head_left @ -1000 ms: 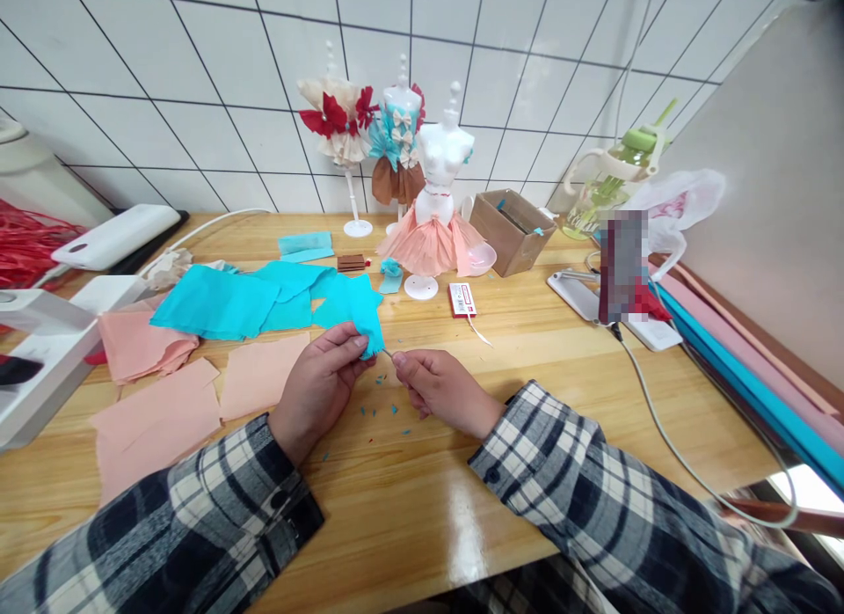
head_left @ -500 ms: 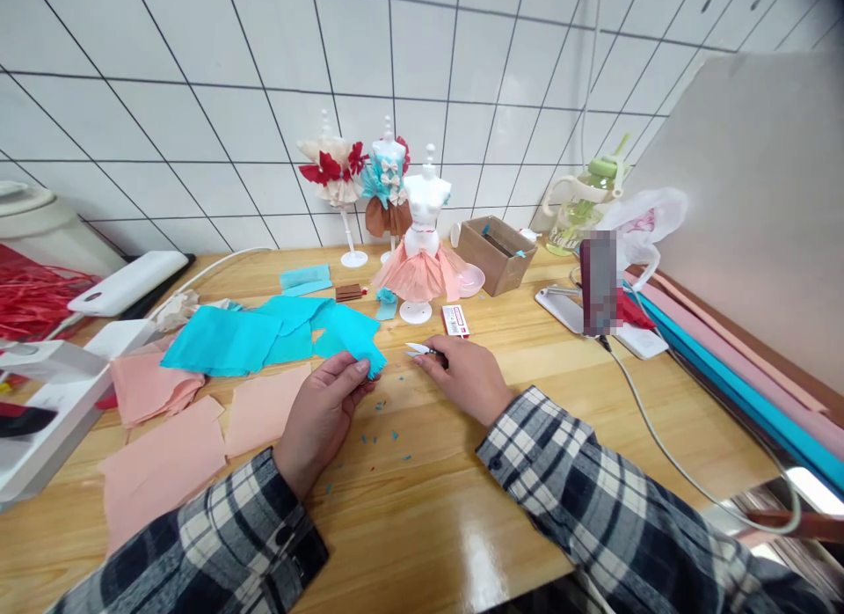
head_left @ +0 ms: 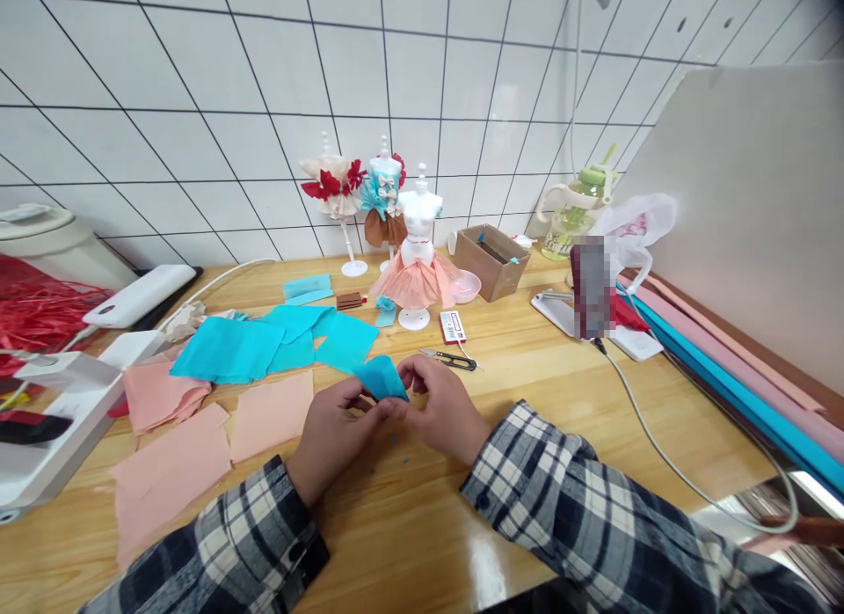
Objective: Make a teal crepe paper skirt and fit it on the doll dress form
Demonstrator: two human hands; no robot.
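Left fingers (head_left: 371, 420) and right fingers (head_left: 420, 367) pinched the blue paper (head_left: 383, 377) between them, neither hand nearer to it.

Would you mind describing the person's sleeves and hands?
The left plaid fabric sleeve and matching right sleeve are long, checked in dark navy, grey and off-white, with a dark button on the right cuff. The left hand and right hand wear no gloves.

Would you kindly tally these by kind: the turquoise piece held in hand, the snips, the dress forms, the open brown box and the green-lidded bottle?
Held turquoise piece: 1
Snips: 1
Dress forms: 3
Open brown box: 1
Green-lidded bottle: 1
Total: 7
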